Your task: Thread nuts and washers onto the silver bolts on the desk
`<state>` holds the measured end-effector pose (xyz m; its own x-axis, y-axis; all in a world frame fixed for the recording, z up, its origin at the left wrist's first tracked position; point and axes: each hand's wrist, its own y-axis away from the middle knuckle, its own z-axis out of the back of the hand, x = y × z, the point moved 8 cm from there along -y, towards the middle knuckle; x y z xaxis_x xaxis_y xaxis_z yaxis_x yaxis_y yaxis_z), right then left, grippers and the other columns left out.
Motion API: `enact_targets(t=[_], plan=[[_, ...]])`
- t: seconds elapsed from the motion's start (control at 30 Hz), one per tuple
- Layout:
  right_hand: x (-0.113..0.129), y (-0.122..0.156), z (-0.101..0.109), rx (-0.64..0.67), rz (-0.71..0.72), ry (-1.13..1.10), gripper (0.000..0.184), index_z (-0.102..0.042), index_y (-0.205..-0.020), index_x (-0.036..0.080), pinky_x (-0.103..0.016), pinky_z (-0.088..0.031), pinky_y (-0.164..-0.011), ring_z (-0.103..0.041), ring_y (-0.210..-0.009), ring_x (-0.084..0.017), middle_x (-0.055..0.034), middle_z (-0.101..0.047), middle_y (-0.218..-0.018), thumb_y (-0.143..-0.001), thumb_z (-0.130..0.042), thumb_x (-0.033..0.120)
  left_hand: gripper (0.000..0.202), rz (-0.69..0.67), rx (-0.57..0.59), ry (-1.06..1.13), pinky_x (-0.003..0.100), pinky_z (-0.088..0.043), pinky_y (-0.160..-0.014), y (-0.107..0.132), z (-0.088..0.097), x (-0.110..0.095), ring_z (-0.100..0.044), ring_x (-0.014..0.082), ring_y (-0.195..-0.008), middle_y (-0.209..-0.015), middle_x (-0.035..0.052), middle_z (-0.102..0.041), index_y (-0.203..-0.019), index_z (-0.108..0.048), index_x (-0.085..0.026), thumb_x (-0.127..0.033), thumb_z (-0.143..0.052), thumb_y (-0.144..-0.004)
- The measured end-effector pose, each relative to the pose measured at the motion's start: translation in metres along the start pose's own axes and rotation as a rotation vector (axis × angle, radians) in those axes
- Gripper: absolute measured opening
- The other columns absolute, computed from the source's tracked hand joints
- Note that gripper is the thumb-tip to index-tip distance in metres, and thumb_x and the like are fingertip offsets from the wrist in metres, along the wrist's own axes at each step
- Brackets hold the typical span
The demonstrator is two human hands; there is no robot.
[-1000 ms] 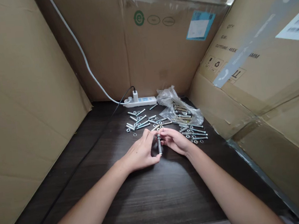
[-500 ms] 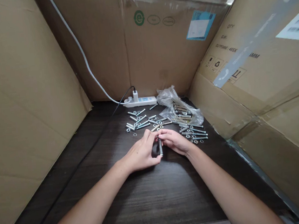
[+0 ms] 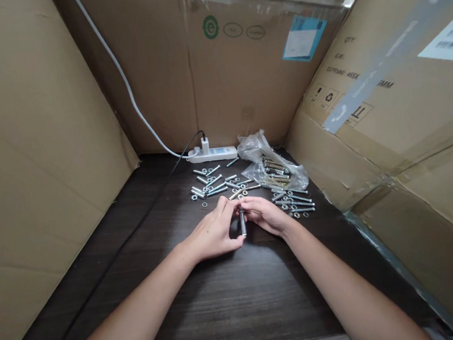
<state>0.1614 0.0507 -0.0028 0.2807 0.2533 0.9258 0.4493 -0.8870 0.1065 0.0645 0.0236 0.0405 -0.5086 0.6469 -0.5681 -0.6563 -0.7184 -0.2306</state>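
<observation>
Between the fingertips (image 3: pixel 240 241) sits a slim, shiny grey bolt (image 3: pixel 243 225).

Dim lt, soft glare on tbl (image 3: pixel 235 308), edges stretched.

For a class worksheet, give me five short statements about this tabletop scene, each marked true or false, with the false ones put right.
1. The left hand and the right hand are both at one metal fastener. True.
2. The left thumb is far from that metal fastener. False: it is at its lower end.
3. A clear plastic bag lies to the right of the white power strip. True.
4. Nothing is plugged into the white power strip. False: a white adapter stands in it.
5. Loose bolts lie on the dark table. True.
</observation>
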Motion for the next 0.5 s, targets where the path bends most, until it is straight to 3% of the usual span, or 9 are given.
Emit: enact_targets(t=[0.23,0.4,0.5], plan=[[0.001,-0.0004,0.0001,-0.039,0.016,-0.021,0.019,-0.059,-0.075,0.016,-0.023,-0.038,-0.061,-0.05,-0.069,-0.011,-0.0001,-0.057,-0.077,-0.074,-0.069,0.032,0.066,-0.001,-0.02,0.0,0.037,-0.051,-0.077,0.0,0.0017,0.0014,-0.057,0.0206,-0.087,-0.108,0.0053,-0.039,-0.126,-0.033,-0.025,-0.028,-0.064,-0.068],[0.0022,-0.001,-0.001,-0.006,0.026,-0.013,0.016,-0.065,-0.088,0.016,-0.024,-0.039,-0.062,-0.054,-0.079,-0.015,-0.0042,-0.062,-0.087,-0.078,-0.062,0.028,0.069,-0.002,-0.016,0.028,0.036,-0.051,-0.076,-0.0001,0.0011,0.001,-0.056,0.0197,-0.085,-0.106,0.0048,-0.04,-0.129,-0.031,-0.025,-0.027,-0.065,-0.068],[0.0024,-0.0007,0.0,0.001,0.023,-0.009,0.015,-0.067,-0.085,0.016,-0.025,-0.04,-0.062,-0.054,-0.078,-0.016,-0.0048,-0.063,-0.086,-0.076,-0.063,0.026,0.07,-0.007,-0.025,0.039,0.036,-0.051,-0.077,0.0,0.0018,0.0002,-0.056,0.0191,-0.085,-0.106,0.0045,-0.04,-0.129,-0.032,-0.026,-0.026,-0.065,-0.068]])
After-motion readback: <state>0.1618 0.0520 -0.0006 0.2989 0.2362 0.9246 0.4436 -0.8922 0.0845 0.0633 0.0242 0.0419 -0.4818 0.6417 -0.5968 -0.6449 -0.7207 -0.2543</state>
